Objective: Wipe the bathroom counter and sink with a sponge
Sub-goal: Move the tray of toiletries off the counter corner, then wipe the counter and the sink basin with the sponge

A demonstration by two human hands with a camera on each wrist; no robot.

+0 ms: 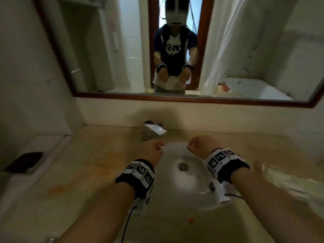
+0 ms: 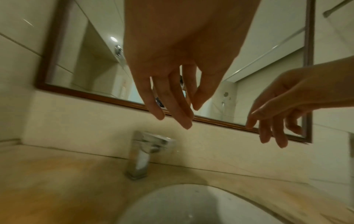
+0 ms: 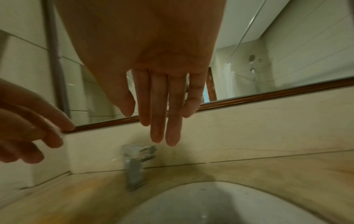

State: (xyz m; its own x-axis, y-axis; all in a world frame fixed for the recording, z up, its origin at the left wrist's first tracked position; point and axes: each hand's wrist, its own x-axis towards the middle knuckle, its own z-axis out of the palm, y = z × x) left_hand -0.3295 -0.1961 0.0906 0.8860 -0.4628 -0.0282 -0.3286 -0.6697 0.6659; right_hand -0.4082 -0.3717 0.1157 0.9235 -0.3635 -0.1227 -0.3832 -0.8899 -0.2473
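Mirror [image 1: 175, 50] across back wall, wood-framed, lower edge just above the backsplash. Beige counter [image 1: 91, 163] below; orange blotches on its left part and one small orange spot near the front edge, presumably the soil to be wiped. White oval sink [image 1: 189, 179] set into counter, drain at centre, basin looking unwiped as far as can be judged. Chrome tap [image 1: 153, 131] upright on counter behind the basin, spout pointing over it. Dark object on the ledge at far left, too blurred to identify.

Left hand [image 1: 152, 151] and right hand [image 1: 201, 146] both raised above the far half of the basin, apart from each other, touching nothing. In both wrist views fingers hang down long and relaxed, slightly spread, palms empty. Posture over the bowl reads as a start pose or drip-off; cannot tell which.

Sponge: not visible in any view. Blurred pale shape at right counter edge unresolved. Judgement: wiping not begun; locating and picking up the sponge comes first.
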